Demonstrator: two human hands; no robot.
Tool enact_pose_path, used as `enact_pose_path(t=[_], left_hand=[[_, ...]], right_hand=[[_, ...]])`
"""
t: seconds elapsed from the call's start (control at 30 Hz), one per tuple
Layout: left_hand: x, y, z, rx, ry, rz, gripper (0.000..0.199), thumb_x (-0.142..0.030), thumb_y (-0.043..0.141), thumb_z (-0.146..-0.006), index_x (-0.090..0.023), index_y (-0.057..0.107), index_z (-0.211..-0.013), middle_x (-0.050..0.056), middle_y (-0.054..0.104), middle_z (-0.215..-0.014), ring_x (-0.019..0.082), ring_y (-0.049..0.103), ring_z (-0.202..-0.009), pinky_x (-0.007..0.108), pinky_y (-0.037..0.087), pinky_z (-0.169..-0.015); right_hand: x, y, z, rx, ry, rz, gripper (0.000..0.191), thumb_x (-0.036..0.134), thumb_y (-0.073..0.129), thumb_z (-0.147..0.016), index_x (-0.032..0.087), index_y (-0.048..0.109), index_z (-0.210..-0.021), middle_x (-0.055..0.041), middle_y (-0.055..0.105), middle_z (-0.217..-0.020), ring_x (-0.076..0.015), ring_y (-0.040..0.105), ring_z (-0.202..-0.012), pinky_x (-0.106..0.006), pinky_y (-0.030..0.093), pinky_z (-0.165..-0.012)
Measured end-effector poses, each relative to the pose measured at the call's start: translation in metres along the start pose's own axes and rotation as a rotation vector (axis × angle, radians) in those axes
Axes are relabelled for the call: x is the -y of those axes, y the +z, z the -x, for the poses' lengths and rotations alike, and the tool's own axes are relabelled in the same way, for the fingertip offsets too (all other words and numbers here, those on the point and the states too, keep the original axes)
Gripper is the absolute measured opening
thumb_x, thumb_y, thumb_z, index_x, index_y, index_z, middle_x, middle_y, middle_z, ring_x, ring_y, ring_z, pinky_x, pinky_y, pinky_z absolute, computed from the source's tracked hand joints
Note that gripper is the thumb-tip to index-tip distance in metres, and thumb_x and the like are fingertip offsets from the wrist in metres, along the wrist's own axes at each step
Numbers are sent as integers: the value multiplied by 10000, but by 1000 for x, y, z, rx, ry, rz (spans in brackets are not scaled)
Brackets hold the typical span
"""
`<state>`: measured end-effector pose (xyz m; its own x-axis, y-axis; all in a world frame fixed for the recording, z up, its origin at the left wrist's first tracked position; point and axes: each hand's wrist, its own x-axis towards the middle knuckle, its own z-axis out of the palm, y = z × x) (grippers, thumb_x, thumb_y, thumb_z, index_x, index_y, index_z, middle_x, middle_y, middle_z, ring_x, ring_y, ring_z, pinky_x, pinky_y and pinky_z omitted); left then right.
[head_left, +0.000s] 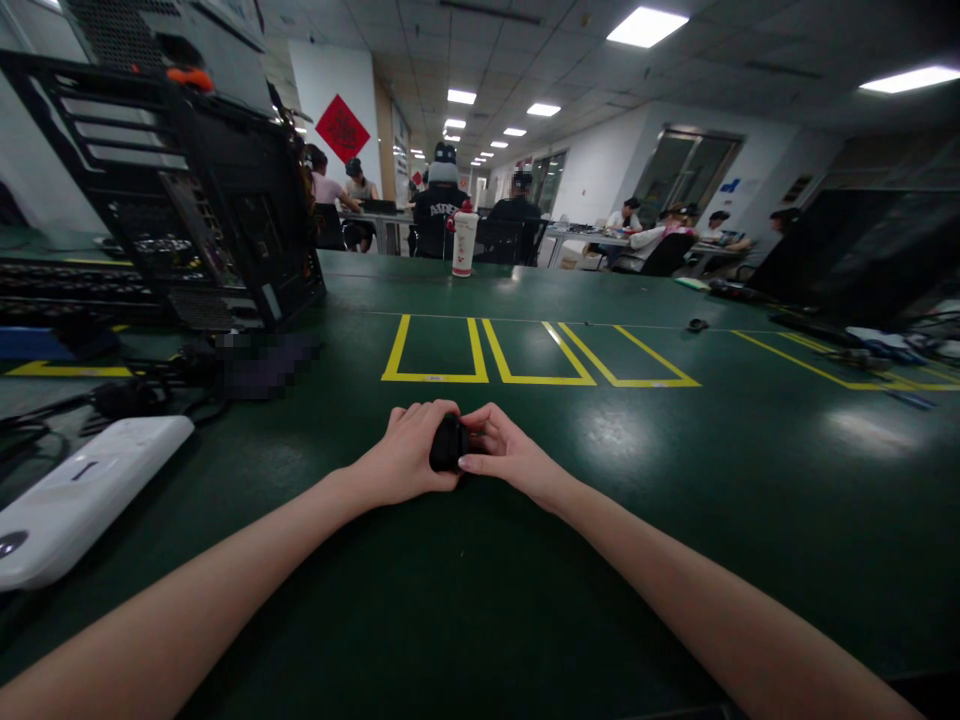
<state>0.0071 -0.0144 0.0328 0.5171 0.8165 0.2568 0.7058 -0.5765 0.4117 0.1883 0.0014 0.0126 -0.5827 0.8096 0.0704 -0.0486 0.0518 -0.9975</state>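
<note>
Under ceiling lights [647, 27] stretches a yellow-taped green table [465, 610].

Office-type wkshop: ppl [441, 212] at desks [581, 236], PC case [251, 210] on taped workbench [465, 620].

smooth green tabletop [750, 480] with a soft sheen, smooth white plastic-looking device [105, 490], black plastic-looking object [445, 447]
</note>
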Motion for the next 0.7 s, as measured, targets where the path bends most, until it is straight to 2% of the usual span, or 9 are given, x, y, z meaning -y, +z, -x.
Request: enact_pose_path(t=[0.2, 0.33, 0.53, 0.7], left_hand=[[-1, -1, 0, 4, -1, 4, 510, -352, 600, -674, -212, 366, -1104, 64, 500, -1058, 251, 481, -961, 412, 316, -839], [-1, 0, 0, 6, -6, 1, 513, -354, 601, -675, -205, 364, -1105, 68, 501, -1057, 249, 480, -964, 412, 316, -843], [-1, 0, 0, 0, -4, -3, 512, -336, 610, -663, -206, 371, -1097, 64, 500, -1064, 249, 480, -966, 409, 316, -845], [-2, -1, 0, 3, -3, 8, 499, -349, 602, -672, -211, 377, -1095, 65, 501, -1067, 256, 482, -972, 414, 320, -839]], right_hand=[[0, 2, 0, -41, 14, 25, 261, 271, 605, -734, 224, 473, -954, -16, 521, -1019, -171, 523, -986, -387, 422, -890], [-1, 3, -1, -66, 24, 32, 311, 254, 615, -726, 212, 472, -999, -30, 520, -1039, -175, 502, -1029, -382, 391, -924], [4, 1, 1, 7, 17, -14, 342, 191, 660, -677, 214, 465, -957, -25, 511, -1055, -179, 514, -1017, -396, 405, -905], [3, 1, 2, -27, 25, 10, 268, 266, 617, -724, 224, 472, -945, -19, 516, -1033, -178, 524, -989, -400, 420, -890]])
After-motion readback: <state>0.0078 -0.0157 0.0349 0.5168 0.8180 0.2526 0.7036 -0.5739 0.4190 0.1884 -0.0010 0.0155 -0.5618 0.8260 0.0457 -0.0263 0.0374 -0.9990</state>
